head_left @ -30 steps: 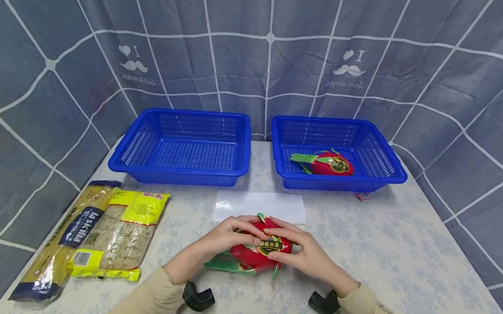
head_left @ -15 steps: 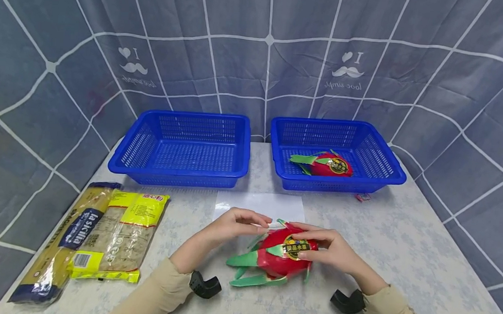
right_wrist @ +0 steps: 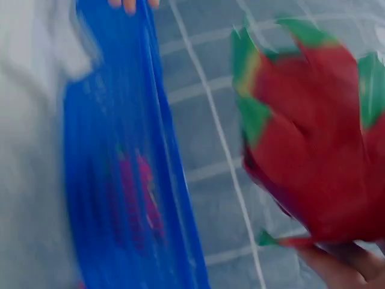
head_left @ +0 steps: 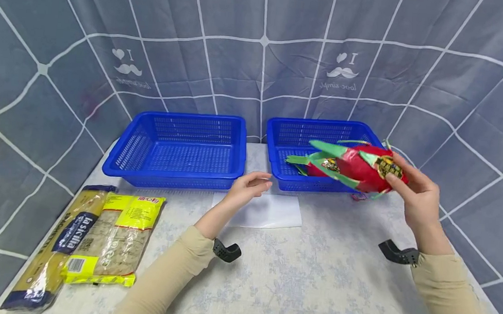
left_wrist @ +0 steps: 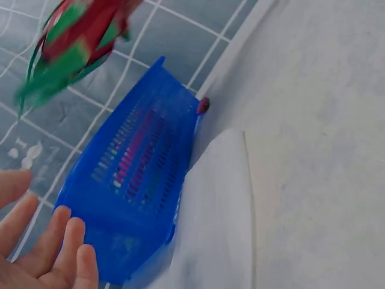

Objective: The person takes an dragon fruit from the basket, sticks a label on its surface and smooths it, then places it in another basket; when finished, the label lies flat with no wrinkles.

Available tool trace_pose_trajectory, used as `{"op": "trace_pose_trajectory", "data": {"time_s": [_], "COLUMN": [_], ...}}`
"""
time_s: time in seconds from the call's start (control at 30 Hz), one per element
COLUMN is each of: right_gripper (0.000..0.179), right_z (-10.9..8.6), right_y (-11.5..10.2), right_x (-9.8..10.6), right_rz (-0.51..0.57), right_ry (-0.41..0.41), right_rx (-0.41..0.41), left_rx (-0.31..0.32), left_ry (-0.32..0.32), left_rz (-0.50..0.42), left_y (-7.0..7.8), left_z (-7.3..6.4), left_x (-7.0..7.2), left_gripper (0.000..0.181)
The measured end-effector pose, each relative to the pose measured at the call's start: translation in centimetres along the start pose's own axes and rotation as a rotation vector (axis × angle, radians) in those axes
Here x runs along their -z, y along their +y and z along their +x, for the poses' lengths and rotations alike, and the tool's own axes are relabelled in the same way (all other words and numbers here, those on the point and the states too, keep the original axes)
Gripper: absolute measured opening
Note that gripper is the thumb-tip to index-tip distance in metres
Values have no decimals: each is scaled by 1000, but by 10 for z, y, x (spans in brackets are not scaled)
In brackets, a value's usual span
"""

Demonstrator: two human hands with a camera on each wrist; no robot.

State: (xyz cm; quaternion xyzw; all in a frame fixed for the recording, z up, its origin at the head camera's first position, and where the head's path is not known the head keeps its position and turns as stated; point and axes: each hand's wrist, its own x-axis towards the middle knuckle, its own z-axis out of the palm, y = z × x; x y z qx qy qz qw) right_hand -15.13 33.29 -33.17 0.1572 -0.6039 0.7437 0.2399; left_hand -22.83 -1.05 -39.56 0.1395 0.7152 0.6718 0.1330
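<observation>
My right hand (head_left: 421,198) grips a red dragon fruit (head_left: 366,167) with green scales and a dark label, holding it in the air over the front of the right blue basket (head_left: 315,185). A second dragon fruit (head_left: 316,170) lies inside that basket, partly hidden behind the held one. In the right wrist view the held dragon fruit (right_wrist: 319,144) looks large and blurred, with fingers under its end. My left hand (head_left: 246,190) holds nothing, above the table near the left blue basket's (head_left: 180,175) front right corner. The left wrist view shows its fingers (left_wrist: 45,253) loosely spread.
A white sheet of paper (head_left: 269,216) lies on the patterned tablecloth in front of the baskets. At the left are a spaghetti pack (head_left: 61,250) and a yellow-trimmed noodle bag (head_left: 116,240). A small red wrapper (head_left: 358,197) is by the right basket. A grey curtain (head_left: 223,53) hangs behind.
Both hands were around the dragon fruit on the table. The left hand has let go and moved forward; the right hand has lifted the dragon fruit forward and right to the right basket.
</observation>
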Motion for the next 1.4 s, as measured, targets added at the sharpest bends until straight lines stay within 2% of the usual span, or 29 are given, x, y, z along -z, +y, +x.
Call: {"op": "trace_pose_trajectory", "data": {"time_s": [0.07, 0.17, 0.27, 0.37, 0.47, 0.53, 0.77, 1.07, 1.17, 1.3, 1.4], "right_gripper": [40, 39, 38, 41, 43, 44, 49, 63, 65, 63, 61], "right_z": [19, 42, 56, 63, 65, 65, 65, 74, 76, 77, 76], "right_y": [4, 17, 37, 60, 79, 88, 97, 91, 88, 80, 72], "right_x": [2, 7, 13, 18, 23, 25, 25, 21, 18, 13, 10], "right_rz": [-83, -263, -542, -815, -944, -1009, -1188, -1237, -1259, -1277, -1307], "right_ry": [140, 264, 294, 291, 293, 259, -15, -143, -212, -302, -331], "right_rx": [8, -21, -37, -17, -12, -31, -150, -339, -395, -443, -445], "left_rx": [-2, -7, -8, -6, 2, 13, 24, 28, 44, 84, 70], "left_ry": [17, 48, 110, 174, 208, 214, 203, 213, 157, 6, -98], "left_rz": [14, 47, 61, 30, -4, -18, -18, 22, 48, 151, 259], "left_y": [1, 0, -2, -4, -7, -8, -9, -5, -1, 10, 20], "left_z": [7, 16, 23, 29, 32, 33, 32, 32, 31, 22, 12], "left_x": [-7, -15, -21, -24, -26, -27, -27, -24, -21, -11, 1], "left_gripper": [38, 38, 34, 28, 26, 26, 27, 26, 29, 36, 38]}}
